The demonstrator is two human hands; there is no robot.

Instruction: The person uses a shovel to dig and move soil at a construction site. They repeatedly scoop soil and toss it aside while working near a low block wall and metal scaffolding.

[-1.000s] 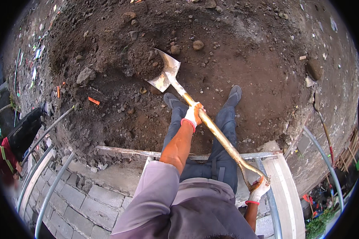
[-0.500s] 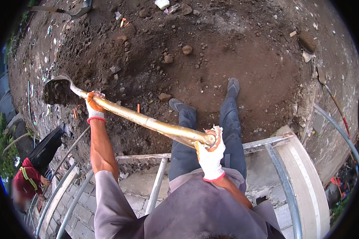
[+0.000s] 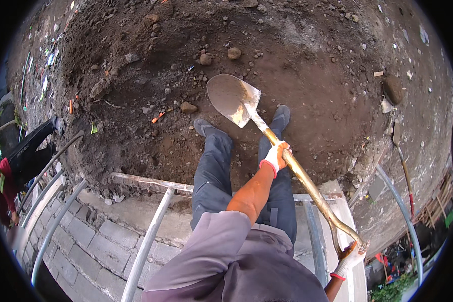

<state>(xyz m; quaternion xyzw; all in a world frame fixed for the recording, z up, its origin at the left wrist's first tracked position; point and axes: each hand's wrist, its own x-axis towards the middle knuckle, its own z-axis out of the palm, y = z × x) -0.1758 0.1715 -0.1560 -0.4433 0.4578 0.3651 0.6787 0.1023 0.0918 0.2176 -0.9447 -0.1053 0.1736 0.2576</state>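
Note:
Both my hands, in white and orange work gloves, hold a long shovel (image 3: 307,178) slanting from centre to lower right. My left hand (image 3: 276,157) wraps round the shaft below the blade. At the far end, my right hand (image 3: 352,257) is closed on the handle grip. The shovel's pointed blade (image 3: 226,95) is above the brown dirt, in front of my feet. Its face is dirt-stained and carries no heap of soil. Whether its edge touches the ground I cannot tell.
My feet stand on dug soil (image 3: 327,116) with scattered stones (image 3: 188,107). Metal rails (image 3: 148,241) and a paved strip (image 3: 105,246) lie close behind me. At right rests another long-handled tool (image 3: 403,166). A person in a red top (image 3: 4,194) is at far left.
The shovel has swung from the left to the middle, its blade now turned face up without the soil seen there before. Both hands have moved right with it, the right one also down.

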